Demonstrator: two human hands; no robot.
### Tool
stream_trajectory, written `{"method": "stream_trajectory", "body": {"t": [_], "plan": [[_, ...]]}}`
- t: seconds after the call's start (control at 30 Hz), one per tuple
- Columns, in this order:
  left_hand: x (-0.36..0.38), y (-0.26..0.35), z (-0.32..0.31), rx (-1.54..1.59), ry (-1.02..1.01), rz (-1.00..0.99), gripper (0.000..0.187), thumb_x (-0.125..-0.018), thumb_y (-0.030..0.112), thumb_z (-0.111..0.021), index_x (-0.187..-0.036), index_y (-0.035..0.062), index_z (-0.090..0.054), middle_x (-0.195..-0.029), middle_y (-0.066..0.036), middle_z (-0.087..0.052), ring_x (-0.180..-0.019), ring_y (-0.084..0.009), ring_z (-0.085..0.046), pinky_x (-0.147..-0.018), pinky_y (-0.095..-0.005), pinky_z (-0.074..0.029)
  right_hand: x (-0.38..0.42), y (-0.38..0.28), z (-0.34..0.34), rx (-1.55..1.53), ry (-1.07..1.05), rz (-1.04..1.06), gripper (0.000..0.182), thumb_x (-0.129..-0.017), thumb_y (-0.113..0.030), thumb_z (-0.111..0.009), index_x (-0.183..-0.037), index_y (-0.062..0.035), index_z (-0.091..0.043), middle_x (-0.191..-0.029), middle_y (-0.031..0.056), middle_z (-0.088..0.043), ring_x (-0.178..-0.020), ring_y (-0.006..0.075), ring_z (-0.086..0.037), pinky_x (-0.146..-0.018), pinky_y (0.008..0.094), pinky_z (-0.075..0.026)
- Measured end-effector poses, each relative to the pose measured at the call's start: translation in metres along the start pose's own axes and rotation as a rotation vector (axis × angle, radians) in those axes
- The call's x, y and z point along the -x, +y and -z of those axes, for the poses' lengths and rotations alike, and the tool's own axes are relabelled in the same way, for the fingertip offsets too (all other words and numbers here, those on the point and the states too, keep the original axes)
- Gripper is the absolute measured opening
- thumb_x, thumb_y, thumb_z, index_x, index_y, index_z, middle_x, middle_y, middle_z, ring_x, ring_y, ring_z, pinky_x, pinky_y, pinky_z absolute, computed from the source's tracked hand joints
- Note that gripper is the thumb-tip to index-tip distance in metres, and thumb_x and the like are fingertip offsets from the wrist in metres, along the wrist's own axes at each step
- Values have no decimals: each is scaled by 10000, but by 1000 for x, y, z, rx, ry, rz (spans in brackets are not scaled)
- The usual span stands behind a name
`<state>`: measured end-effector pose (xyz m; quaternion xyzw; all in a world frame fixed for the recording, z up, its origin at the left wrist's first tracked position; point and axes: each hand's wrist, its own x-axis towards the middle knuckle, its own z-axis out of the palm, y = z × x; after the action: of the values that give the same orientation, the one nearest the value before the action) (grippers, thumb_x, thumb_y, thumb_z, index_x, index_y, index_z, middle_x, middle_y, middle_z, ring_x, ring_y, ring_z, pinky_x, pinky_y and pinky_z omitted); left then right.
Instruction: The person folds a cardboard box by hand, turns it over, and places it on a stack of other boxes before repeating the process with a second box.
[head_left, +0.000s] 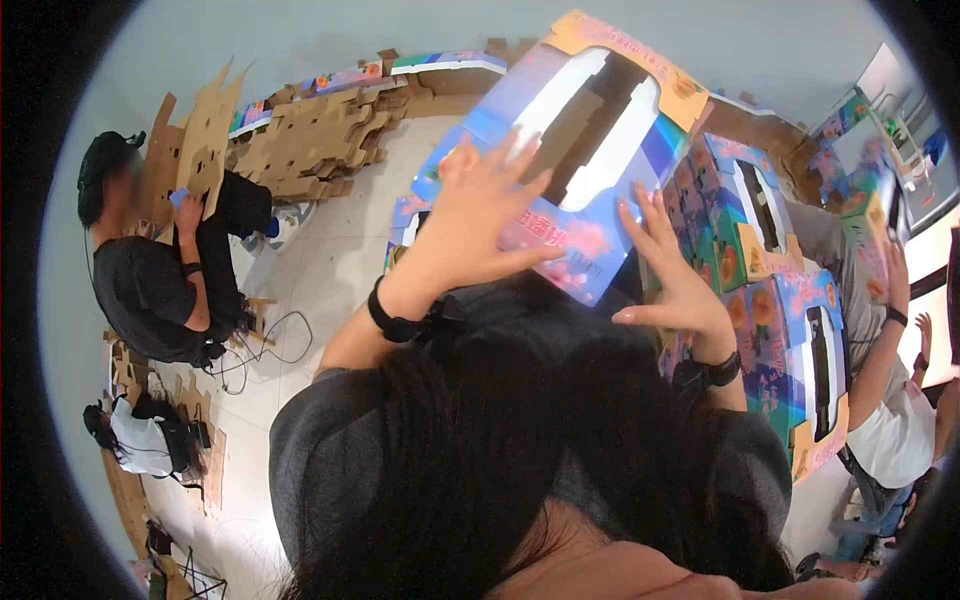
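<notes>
Where blurred pink lettering (553, 230) marks the box (612, 142), left hand (478, 215) and right hand (677, 275) spread, grip released.

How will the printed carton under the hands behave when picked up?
The carton looks fairly stiff, with flat faces and crisp edges. The long opening probably makes its top flex more. Its smooth printed face may be slightly slippery under the spread left hand.

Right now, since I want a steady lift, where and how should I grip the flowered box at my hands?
Probably grip the flowered box by its long sides, left hand from the left, right hand from the right, since a long opening splits the middle of its face.
</notes>
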<state>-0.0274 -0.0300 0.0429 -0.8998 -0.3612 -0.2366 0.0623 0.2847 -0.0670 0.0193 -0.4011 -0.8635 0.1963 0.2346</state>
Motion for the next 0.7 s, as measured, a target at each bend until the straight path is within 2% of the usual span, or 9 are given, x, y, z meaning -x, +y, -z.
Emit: {"method": "stream_trajectory", "body": {"t": [0.13,0.2,0.23,0.33,0.37,0.47,0.5,0.63,0.7], "plan": [[0,17,-32,95,73,10,1027,-788,654,-713,-1531,27,-383,-1589,-271,-326,-1505,-435,-257,-1181,-668,-154,-4,-13,-23,39,-69,51,1196,-701,-606,-829,-1610,-94,-246,-1683,255,-5,-1524,522,60,-1199,625,-111],[4,23,-35,73,15,10,1130,-750,680,-731,-1555,8,-311,-1604,-294,-268,-1514,-427,-240,-1184,-672,-107,-4,-25,-26,129,-119,58,1187,-713,-634,-807,-1608,-93,-246,-1678,268,-17,-1517,541,34,-1197,631,-104],[4,24,-35,94,-8,17,1149,-743,689,-735,-1562,11,-300,-1621,-281,-243,-1521,-415,-230,-1189,-667,-86,-4,-31,-22,154,-130,53,1111,-747,-643,-777,-1582,-83,-304,-1672,258,-82,-1520,517,-69,-1198,605,-157],[4,24,-35,113,-45,10,1212,-692,692,-771,-1568,9,-284,-1631,-273,-222,-1494,-407,-289,-1190,-671,-33,-7,-37,2,220,-200,17,1031,-773,-610,-772,-1556,-81,-357,-1664,226,-155,-1517,473,-165,-1184,575,-231],[5,24,-35,134,-47,11,1205,-689,673,-780,-1569,16,-285,-1626,-270,-236,-1480,-407,-313,-1190,-670,-26,-8,-33,7,192,-124,58,963,-773,-517,-806,-1541,-107,-394,-1653,196,-208,-1508,436,-228,-1167,560,-276],[6,27,-34,162,-77,28,1199,-658,602,-812,-1578,44,-283,-1598,-262,-290,-1438,-405,-374,-1192,-670,-11,-15,-24,13,287,11,16,970,-729,-419,-854,-1540,-137,-404,-1651,201,-210,-1514,446,-206,-1172,577,-267],[5,29,-34,166,-88,38,1202,-644,577,-824,-1581,54,-281,-1586,-260,-309,-1423,-404,-393,-1193,-670,-7,-18,-22,15,331,31,-3,1060,-661,-315,-901,-1564,-168,-366,-1653,197,-201,-1522,447,-181,-1177,587,-262],[0,21,-27,189,-137,38,1224,-585,480,-836,-1594,85,-266,-1563,-249,-347,-1422,-388,-400,-1196,-672,4,-28,-2,11,435,106,-143,1180,-581,-183,-918,-1593,-198,-311,-1652,191,-207,-1527,443,-155,-1217,563,-200],[-3,9,-16,222,-175,25,1226,-566,428,-830,-1599,97,-258,-1570,-234,-350,-1428,-382,-394,-1199,-672,10,-33,5,10,534,148,-136,1171,-589,-179,-913,-1593,-202,-311,-1654,177,-209,-1530,431,-155,-1223,563,-183]]}}
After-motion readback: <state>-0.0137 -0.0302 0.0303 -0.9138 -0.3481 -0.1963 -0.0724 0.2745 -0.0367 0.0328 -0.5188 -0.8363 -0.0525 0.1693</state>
